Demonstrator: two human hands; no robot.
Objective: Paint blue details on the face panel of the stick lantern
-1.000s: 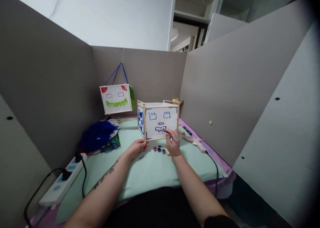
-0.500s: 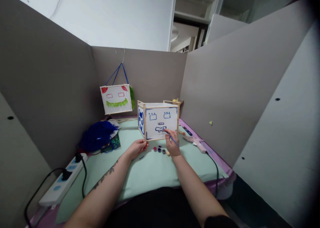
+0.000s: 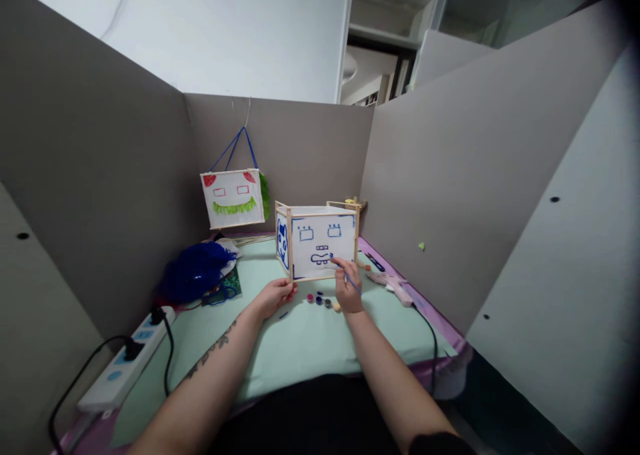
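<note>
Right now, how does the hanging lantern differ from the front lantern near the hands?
The hanging lantern is suspended from blue cords; the front lantern has its lower corner pinched by the left hand. The hanging lantern's front drawing is red and green, while the front lantern's is blue. The hanging lantern's mouth looks fringed; the front lantern's is outlined. Both show rectangular eyes on white.

Grey partitions border the green-covered table; beyond them, a white wall; beside it, a doorway.
</note>
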